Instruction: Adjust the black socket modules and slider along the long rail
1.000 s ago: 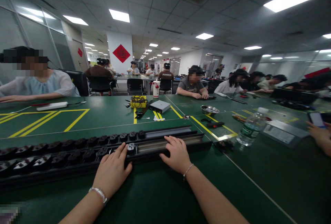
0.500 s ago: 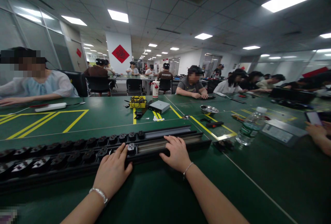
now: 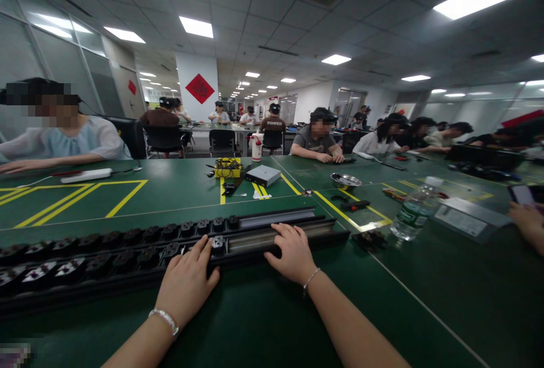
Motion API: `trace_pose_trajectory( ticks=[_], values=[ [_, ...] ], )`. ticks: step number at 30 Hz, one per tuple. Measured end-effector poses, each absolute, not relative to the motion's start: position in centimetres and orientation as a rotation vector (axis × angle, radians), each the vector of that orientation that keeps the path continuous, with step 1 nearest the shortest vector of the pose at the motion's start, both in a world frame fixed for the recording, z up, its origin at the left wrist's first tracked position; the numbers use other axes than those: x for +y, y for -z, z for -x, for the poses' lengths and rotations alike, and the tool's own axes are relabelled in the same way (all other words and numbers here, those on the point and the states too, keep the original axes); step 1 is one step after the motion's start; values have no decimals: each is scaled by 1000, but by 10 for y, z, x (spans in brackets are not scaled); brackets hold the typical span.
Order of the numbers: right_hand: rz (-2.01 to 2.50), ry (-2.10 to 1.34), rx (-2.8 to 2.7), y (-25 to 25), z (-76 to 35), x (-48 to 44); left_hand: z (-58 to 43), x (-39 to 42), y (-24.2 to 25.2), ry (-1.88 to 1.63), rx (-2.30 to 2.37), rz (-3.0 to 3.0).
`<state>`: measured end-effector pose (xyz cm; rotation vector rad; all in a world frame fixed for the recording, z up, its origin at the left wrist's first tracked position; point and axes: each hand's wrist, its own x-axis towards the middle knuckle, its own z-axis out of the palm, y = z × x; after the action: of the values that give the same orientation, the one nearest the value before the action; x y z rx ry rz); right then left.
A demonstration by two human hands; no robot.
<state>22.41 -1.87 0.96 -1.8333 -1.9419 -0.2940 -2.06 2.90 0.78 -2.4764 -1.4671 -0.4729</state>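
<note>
Two long black rails [image 3: 335, 238] lie side by side across the table, filled on the left with a row of black round socket-like modules [image 3: 148, 257]. My left hand [image 3: 187, 280] spans the nearer rail, its fingers over the modules and its thumb at the near side. The index fingertip touches the last module [image 3: 218, 245] in that row, which has a shiny metal top. Farther right, my right hand [image 3: 293, 252] grips the same rail's bare channel, fingertips at the far edge and thumb at the near edge. The undersides of both hands are hidden.
A water bottle [image 3: 416, 209] and a grey metal box [image 3: 471, 218] stand to the right. Beyond the rails are a steel bowl [image 3: 346, 180], a silver box [image 3: 262, 175] and a yellow holder with black cables [image 3: 227, 168]. Several people sit around the green table [image 3: 263, 322].
The whole view has shifted very slightly. Both hands keep their places on the rail, and the end module shows no clear movement along it.
</note>
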Motion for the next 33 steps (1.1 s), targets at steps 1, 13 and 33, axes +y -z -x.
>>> trace_pose_trajectory(
  ticks=[1, 13, 33],
  values=[
    [1834, 294, -1942, -10, -224, -19, 21, 29, -8, 473, -1464, 2478],
    [1846, 272, -1949, -13, -222, -19, 21, 29, -10, 458, -1505, 2494],
    [1846, 273, -1953, -13, -223, -19, 20, 27, -12, 434, -1514, 2504]
  ],
)
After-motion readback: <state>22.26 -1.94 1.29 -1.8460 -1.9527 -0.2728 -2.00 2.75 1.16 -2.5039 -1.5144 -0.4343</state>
